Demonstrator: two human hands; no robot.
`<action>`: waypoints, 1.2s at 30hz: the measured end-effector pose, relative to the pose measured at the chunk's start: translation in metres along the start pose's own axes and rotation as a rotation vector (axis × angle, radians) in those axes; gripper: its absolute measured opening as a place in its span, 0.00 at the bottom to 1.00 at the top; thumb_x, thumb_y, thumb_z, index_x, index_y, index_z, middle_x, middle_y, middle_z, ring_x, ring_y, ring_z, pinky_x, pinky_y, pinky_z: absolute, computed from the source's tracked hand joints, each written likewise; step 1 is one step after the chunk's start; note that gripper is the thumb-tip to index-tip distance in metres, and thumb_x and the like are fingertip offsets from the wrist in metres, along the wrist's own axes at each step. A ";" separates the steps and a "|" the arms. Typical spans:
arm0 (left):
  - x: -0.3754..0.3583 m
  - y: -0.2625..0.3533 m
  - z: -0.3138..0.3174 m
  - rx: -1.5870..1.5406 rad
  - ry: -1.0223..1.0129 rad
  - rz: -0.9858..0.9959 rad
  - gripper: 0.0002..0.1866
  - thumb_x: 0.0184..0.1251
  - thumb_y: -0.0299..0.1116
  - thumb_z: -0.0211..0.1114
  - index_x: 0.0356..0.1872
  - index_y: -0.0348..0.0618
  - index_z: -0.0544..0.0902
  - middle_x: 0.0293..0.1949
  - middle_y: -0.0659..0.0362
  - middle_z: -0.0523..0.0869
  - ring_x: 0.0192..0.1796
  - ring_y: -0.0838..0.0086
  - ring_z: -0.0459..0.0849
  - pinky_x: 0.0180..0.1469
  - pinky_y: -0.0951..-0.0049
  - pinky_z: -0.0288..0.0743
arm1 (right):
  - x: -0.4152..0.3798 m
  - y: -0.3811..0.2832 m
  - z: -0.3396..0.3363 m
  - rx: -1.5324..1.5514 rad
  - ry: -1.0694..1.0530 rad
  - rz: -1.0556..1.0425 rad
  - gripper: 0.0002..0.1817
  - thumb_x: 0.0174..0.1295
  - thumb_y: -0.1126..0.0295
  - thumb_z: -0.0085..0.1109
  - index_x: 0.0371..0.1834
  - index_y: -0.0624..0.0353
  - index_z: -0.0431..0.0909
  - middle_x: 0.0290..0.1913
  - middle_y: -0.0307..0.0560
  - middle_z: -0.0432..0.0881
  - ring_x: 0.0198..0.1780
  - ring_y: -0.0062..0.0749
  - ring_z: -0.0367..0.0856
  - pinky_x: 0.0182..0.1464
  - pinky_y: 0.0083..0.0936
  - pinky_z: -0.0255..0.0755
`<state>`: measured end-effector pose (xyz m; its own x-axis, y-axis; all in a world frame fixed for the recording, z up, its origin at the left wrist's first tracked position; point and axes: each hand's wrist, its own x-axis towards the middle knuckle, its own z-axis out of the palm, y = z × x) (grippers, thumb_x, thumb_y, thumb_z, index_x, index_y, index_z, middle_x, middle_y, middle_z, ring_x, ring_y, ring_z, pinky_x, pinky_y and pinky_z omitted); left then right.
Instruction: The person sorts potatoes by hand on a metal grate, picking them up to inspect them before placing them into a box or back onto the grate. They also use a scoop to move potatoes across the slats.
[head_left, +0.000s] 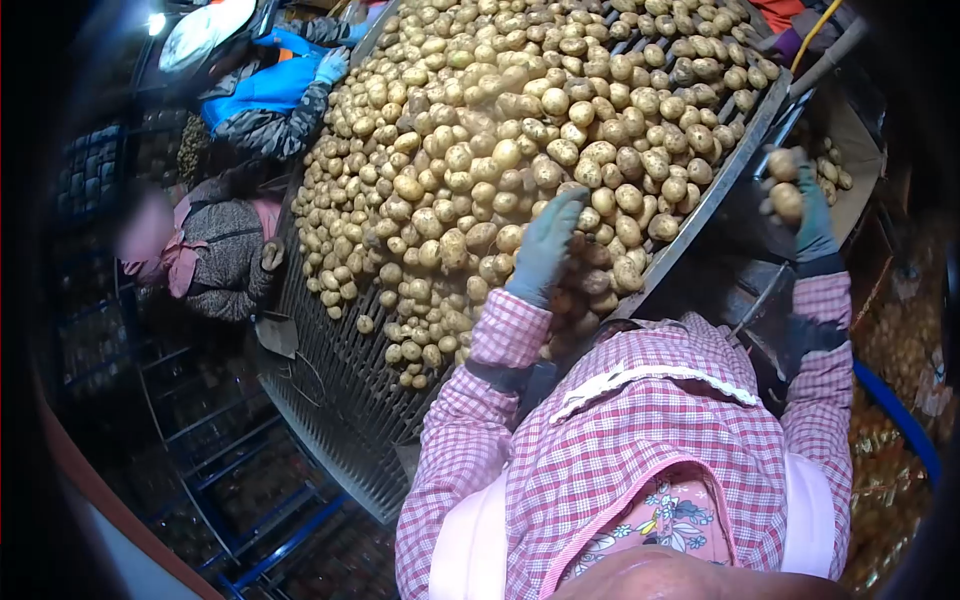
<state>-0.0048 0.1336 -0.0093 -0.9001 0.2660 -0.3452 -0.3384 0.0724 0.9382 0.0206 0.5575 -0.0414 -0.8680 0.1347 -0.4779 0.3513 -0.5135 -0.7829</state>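
Many potatoes (480, 150) cover a slatted sorting table (350, 375). My left hand (545, 245), in a grey-green glove, reaches over the near edge of the pile, its fingers stretched out against the potatoes. Past the table's metal rim (715, 185), on the right, my right hand (815, 215) wears a similar glove. It holds a few potatoes (785, 190) above the dark gap beside the table, near a container (850, 140) with potatoes in it. Both sleeves are pink checked cloth.
A person in a grey jacket (225, 245) stands at the table's left side. Farther back, another in a blue apron (265, 90) reaches to the pile. An orange garment (778, 12) shows at the top right. Blue metal frames (240, 480) lie low on the left.
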 end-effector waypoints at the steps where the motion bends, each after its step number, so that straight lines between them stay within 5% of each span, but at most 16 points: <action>1: 0.000 0.003 -0.008 0.015 -0.002 0.016 0.21 0.78 0.40 0.59 0.66 0.41 0.79 0.62 0.54 0.82 0.64 0.69 0.79 0.66 0.68 0.74 | 0.007 -0.006 -0.029 0.001 0.101 0.085 0.31 0.75 0.40 0.49 0.61 0.57 0.75 0.36 0.48 0.85 0.23 0.33 0.85 0.15 0.19 0.74; 3: 0.008 -0.010 -0.034 0.352 0.043 0.278 0.22 0.75 0.36 0.61 0.66 0.41 0.79 0.62 0.51 0.83 0.63 0.64 0.81 0.65 0.64 0.76 | 0.015 0.002 -0.093 0.026 0.335 0.134 0.38 0.71 0.31 0.48 0.62 0.57 0.75 0.34 0.52 0.87 0.19 0.36 0.83 0.14 0.23 0.73; 6: 0.038 -0.035 -0.115 1.401 0.234 0.850 0.25 0.64 0.26 0.62 0.64 0.37 0.78 0.65 0.45 0.81 0.67 0.52 0.79 0.68 0.59 0.74 | -0.017 0.028 -0.093 -0.030 0.228 0.085 0.41 0.69 0.31 0.50 0.66 0.60 0.74 0.32 0.49 0.87 0.23 0.36 0.87 0.16 0.23 0.75; 7: 0.032 0.014 -0.103 1.611 0.322 0.737 0.24 0.69 0.29 0.63 0.65 0.36 0.78 0.65 0.43 0.80 0.67 0.52 0.78 0.71 0.58 0.71 | -0.037 0.023 -0.085 -0.052 0.213 0.166 0.40 0.70 0.32 0.51 0.64 0.61 0.75 0.32 0.50 0.87 0.23 0.34 0.87 0.16 0.22 0.77; 9: 0.066 0.009 -0.157 0.910 0.590 0.385 0.24 0.78 0.39 0.59 0.67 0.34 0.76 0.66 0.42 0.79 0.67 0.50 0.76 0.71 0.56 0.68 | -0.050 0.042 -0.094 0.080 0.145 0.094 0.37 0.72 0.36 0.52 0.62 0.63 0.78 0.31 0.50 0.86 0.23 0.36 0.87 0.17 0.22 0.77; 11: 0.095 0.001 -0.199 0.977 0.569 0.237 0.31 0.75 0.45 0.61 0.69 0.30 0.73 0.68 0.37 0.76 0.68 0.46 0.75 0.72 0.55 0.67 | -0.056 0.048 -0.113 0.073 0.200 0.063 0.34 0.73 0.39 0.53 0.59 0.63 0.79 0.32 0.50 0.86 0.23 0.38 0.86 0.17 0.25 0.78; 14: 0.117 0.000 -0.167 0.947 0.559 0.142 0.33 0.71 0.46 0.65 0.69 0.30 0.74 0.68 0.35 0.76 0.68 0.45 0.75 0.71 0.55 0.67 | -0.065 0.031 -0.158 0.026 0.594 -0.049 0.23 0.74 0.49 0.56 0.52 0.59 0.83 0.33 0.46 0.85 0.24 0.34 0.86 0.20 0.25 0.78; 17: 0.115 0.012 -0.136 1.104 0.556 0.216 0.37 0.64 0.46 0.72 0.67 0.30 0.75 0.68 0.36 0.77 0.71 0.45 0.74 0.74 0.55 0.65 | -0.095 -0.033 -0.190 -0.149 0.493 -0.364 0.13 0.74 0.58 0.57 0.48 0.53 0.84 0.32 0.37 0.83 0.28 0.23 0.82 0.30 0.22 0.79; 19: 0.133 -0.037 -0.168 1.338 0.727 0.399 0.40 0.65 0.51 0.69 0.71 0.33 0.72 0.64 0.36 0.79 0.67 0.47 0.77 0.71 0.52 0.67 | -0.068 -0.056 -0.318 -0.281 0.520 -0.273 0.15 0.76 0.57 0.55 0.52 0.55 0.82 0.38 0.39 0.83 0.34 0.24 0.82 0.35 0.23 0.79; 22: 0.112 0.005 -0.125 1.368 0.614 0.124 0.46 0.69 0.60 0.59 0.77 0.34 0.62 0.56 0.34 0.82 0.61 0.42 0.77 0.71 0.46 0.61 | -0.013 -0.085 -0.435 -0.331 0.654 -0.440 0.24 0.76 0.56 0.56 0.66 0.62 0.79 0.55 0.46 0.86 0.54 0.31 0.86 0.52 0.27 0.82; 24: 0.114 -0.007 -0.117 1.396 0.663 0.256 0.45 0.70 0.59 0.58 0.78 0.33 0.61 0.55 0.33 0.82 0.56 0.43 0.80 0.64 0.48 0.69 | 0.018 -0.092 -0.339 -0.388 0.667 -0.351 0.24 0.79 0.61 0.47 0.75 0.55 0.71 0.73 0.47 0.74 0.70 0.31 0.75 0.68 0.27 0.71; 28: 0.099 0.042 -0.048 1.189 0.499 -0.071 0.48 0.64 0.59 0.68 0.77 0.41 0.61 0.47 0.47 0.85 0.50 0.58 0.85 0.51 0.57 0.76 | 0.096 -0.067 -0.140 -0.406 -0.004 -0.289 0.24 0.80 0.59 0.45 0.74 0.57 0.71 0.72 0.44 0.76 0.64 0.27 0.80 0.65 0.24 0.73; 30: 0.107 0.044 -0.030 1.350 0.497 0.037 0.45 0.63 0.57 0.69 0.75 0.43 0.63 0.46 0.47 0.87 0.50 0.55 0.86 0.52 0.56 0.77 | 0.092 -0.048 0.002 -0.474 -0.047 -0.348 0.24 0.80 0.57 0.45 0.71 0.58 0.74 0.66 0.46 0.82 0.57 0.25 0.84 0.57 0.20 0.77; 32: 0.112 0.035 -0.008 1.287 0.348 0.171 0.44 0.61 0.58 0.69 0.75 0.46 0.65 0.47 0.49 0.86 0.50 0.56 0.85 0.56 0.52 0.73 | 0.107 -0.018 0.084 -0.434 -0.074 -0.239 0.19 0.76 0.62 0.53 0.66 0.55 0.78 0.56 0.42 0.87 0.43 0.24 0.88 0.42 0.19 0.81; 34: 0.108 -0.001 0.005 1.260 0.422 0.548 0.43 0.60 0.56 0.71 0.74 0.47 0.69 0.59 0.47 0.81 0.64 0.55 0.77 0.72 0.50 0.62 | 0.100 0.003 0.150 -0.443 -0.221 -0.105 0.20 0.74 0.59 0.58 0.64 0.56 0.79 0.53 0.41 0.87 0.36 0.23 0.88 0.38 0.22 0.82; 36: 0.083 0.011 0.003 1.092 0.381 0.530 0.45 0.61 0.53 0.71 0.76 0.44 0.66 0.65 0.45 0.78 0.71 0.52 0.72 0.79 0.49 0.53 | 0.087 0.033 0.196 -0.507 -0.320 0.003 0.22 0.73 0.55 0.61 0.63 0.55 0.81 0.50 0.38 0.88 0.35 0.21 0.87 0.37 0.18 0.81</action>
<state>-0.0822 0.1594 -0.0272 -0.9384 0.2257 0.2618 0.3231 0.8416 0.4327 -0.1124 0.3865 -0.0311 -0.9016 -0.1683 -0.3984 0.4092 -0.0339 -0.9118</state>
